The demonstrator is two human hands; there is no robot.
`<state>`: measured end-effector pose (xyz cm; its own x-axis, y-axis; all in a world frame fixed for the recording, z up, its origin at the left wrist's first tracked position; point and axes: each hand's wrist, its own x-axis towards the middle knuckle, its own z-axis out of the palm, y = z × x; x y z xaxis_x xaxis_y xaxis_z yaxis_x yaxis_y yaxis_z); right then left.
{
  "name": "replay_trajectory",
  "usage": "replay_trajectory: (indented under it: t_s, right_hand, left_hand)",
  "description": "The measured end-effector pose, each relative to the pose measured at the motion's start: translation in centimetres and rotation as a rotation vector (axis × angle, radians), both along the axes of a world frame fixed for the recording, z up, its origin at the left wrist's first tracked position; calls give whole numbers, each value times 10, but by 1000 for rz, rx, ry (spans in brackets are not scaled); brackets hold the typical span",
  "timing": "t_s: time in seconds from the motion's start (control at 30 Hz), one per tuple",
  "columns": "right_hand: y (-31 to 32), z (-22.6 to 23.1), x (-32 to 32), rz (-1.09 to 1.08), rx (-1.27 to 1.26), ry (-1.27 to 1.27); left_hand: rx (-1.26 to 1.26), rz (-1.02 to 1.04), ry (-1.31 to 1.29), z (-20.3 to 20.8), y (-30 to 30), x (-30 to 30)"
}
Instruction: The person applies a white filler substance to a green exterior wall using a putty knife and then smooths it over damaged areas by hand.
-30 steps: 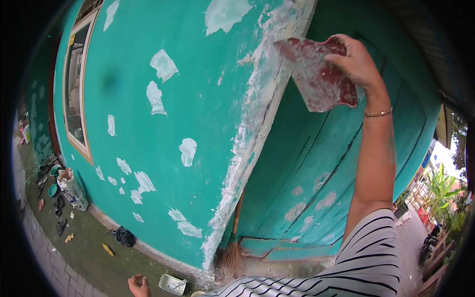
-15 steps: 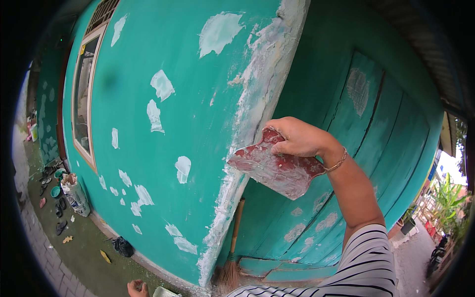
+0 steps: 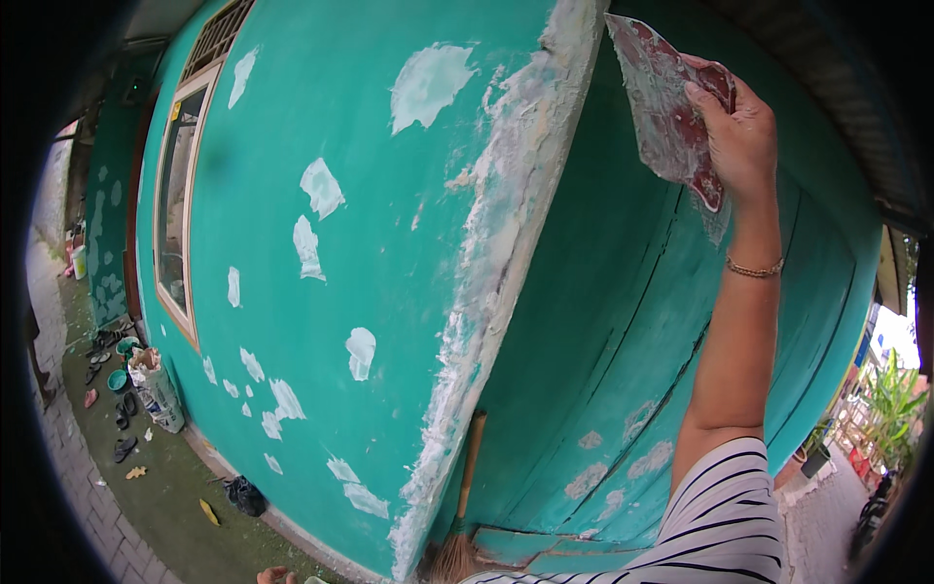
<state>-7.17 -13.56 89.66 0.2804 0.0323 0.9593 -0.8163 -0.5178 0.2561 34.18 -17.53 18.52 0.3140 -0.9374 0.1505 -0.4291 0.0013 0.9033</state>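
Observation:
Raised high at the upper right, my right hand (image 3: 743,139) is closed around a dark red putty spreader (image 3: 671,112) smeared with whitish filler. The spreader is tilted and stands apart from the wall corner (image 3: 506,209), whose edge carries a rough white band of filler. White filler patches (image 3: 428,86) dot the green wall (image 3: 389,234) left of that corner. Only a bit of my left hand (image 3: 277,576) shows at the lower edge, its fingers mostly cut off. Right beside it peeks the rim of a pale object (image 3: 315,580), too little to name.
A broom (image 3: 469,477) leans in the recess behind the corner. Along the wall's foot lie a black plastic bag (image 3: 243,495), a white sack (image 3: 158,394) and several sandals (image 3: 125,448). Wooden boards (image 3: 642,389) form the recessed side. Potted plants (image 3: 890,394) stand far right.
My right hand has lifted the putty spreader up and to the right, away from the corner edge, and turned it upright. My left hand has sunk lower out of the picture.

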Motion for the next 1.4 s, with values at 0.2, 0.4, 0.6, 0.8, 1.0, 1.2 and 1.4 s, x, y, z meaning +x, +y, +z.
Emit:
replay_trajectory:
  t_s: [0.2,0.4,0.6,0.8,1.0,1.2,1.4]
  right_hand:
    - [-55,14,-18,-423,-417,254]
    - [-86,-32,-13,-758,-408,499]
    - [-37,-207,17,-626,46,566]
    - [1,-167,21,-572,-49,492]
    - [-49,-43,17,-619,-466,557]
    - [-78,-66,21,-734,-264,682]
    - [-9,-150,62,-714,93,755]
  left_hand:
    - [-4,-28,50,26,-9,-9]
    - [-59,-53,-11,23,-15,-28]
    - [16,15,-22,13,-4,-21]
    - [12,-9,-8,21,0,-10]
    - [-16,-54,-61,29,-16,-48]
    - [-66,-52,-28,4,-9,-52]
    - [60,-17,27,14,2,-29]
